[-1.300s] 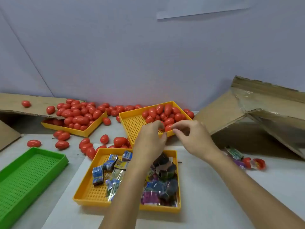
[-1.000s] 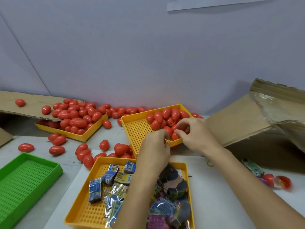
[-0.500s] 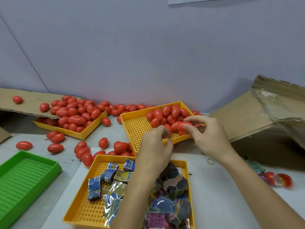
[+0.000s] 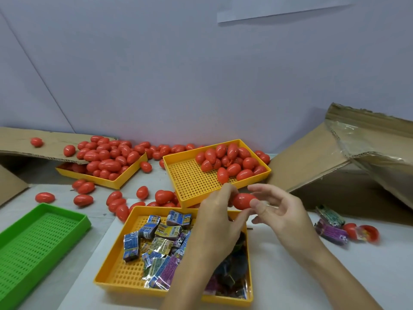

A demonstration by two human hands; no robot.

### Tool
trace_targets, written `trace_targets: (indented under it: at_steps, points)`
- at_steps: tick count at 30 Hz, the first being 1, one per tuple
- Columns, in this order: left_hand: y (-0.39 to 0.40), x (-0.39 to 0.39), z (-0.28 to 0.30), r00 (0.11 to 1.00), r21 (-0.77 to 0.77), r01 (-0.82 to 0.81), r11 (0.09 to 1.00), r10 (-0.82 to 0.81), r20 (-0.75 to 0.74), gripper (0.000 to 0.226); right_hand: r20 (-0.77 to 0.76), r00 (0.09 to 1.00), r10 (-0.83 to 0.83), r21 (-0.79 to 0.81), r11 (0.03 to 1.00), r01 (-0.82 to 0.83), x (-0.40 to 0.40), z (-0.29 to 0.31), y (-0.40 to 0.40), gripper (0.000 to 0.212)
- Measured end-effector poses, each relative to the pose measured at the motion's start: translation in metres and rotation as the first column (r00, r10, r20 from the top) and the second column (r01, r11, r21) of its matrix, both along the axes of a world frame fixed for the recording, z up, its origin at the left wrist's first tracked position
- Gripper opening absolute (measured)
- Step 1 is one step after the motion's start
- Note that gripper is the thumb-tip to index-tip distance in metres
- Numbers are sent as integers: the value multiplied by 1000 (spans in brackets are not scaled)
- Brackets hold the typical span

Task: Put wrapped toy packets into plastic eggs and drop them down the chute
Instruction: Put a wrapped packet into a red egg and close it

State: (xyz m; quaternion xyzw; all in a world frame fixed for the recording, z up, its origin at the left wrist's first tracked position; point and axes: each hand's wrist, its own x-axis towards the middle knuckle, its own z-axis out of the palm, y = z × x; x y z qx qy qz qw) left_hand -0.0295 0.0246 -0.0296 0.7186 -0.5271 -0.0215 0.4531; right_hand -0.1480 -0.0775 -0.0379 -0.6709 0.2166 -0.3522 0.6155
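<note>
red egg (image 4: 242, 201) ctr frame, above packet tray (image 4: 116, 274) | long axis left-right | L hand (image 4: 220, 222) pinches its left end, R hand (image 4: 281, 211) thumb+fingertip on right end, other fingers spread | chute (image 4: 312, 166) to right, R hand nearer

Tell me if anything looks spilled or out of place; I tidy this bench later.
Yes. Loose red eggs lie scattered on the table outside the far-left yellow tray. At the right, an opened egg and stray packets sit apart from the packet tray.
</note>
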Motion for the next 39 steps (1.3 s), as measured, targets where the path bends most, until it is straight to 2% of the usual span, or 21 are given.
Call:
trace_targets:
  at_steps: [4, 7, 10, 11, 13, 15, 17, 19, 22, 29, 32, 35, 37, 39]
  points:
    - [1, -6, 0, 992, 29, -43, 999, 39, 121, 31, -32, 999, 1, 13, 1000, 0, 0, -6, 7, 32]
    - [5, -4, 3, 990, 78, -55, 995, 44, 137, 31, -48, 996, -71, 23, 997, 73, -4, -8, 1, 20]
    - [20, 20, 12, 977, 71, -190, 979, 182, 110, 13, -135, 977, -164, -46, 986, 159, -12, -12, -9, 26]
    - [27, 33, 14, 966, 89, -246, 965, 236, 106, 14, -144, 973, -179, -56, 983, 173, -14, -12, -12, 26]
    - [40, 54, 15, 955, 231, -289, 929, 264, 133, 20, -141, 971, -193, -60, 981, 186, -16, -14, -16, 26]
    - [48, 61, 15, 967, 413, -249, 876, 202, 155, 15, -139, 971, -197, -66, 980, 189, -17, -14, -17, 26]
    - [48, 58, 11, 964, 502, -250, 828, 166, 206, 17, -141, 971, -191, -69, 981, 183, -16, -15, -18, 27]
    - [44, 53, 6, 942, 518, -305, 799, 175, 285, 24, -149, 972, -182, -73, 982, 173, -15, -16, -17, 28]
    - [37, 47, 3, 923, 509, -361, 781, 219, 317, 18, -155, 972, -176, -84, 983, 164, -14, -17, -16, 28]
    - [38, 50, 1, 915, 443, -342, 828, 186, 359, 11, -174, 967, -186, -106, 980, 169, -15, -17, -17, 28]
    - [40, 54, 4, 948, 361, -286, 888, 208, 240, 13, -210, 961, -179, -141, 978, 151, -18, -15, -18, 30]
    - [36, 54, 9, 972, 188, -202, 961, 221, -83, 19, -330, 931, -156, -223, 971, 84, -20, -15, -18, 34]
    - [33, 47, 12, 935, 94, -162, 982, 184, -303, 19, -376, 915, -149, -254, 966, 52, -20, -15, -15, 35]
    - [28, 38, 13, 831, 3, -91, 996, 77, -552, 16, -312, 941, -134, -241, 969, 58, -19, -13, -11, 32]
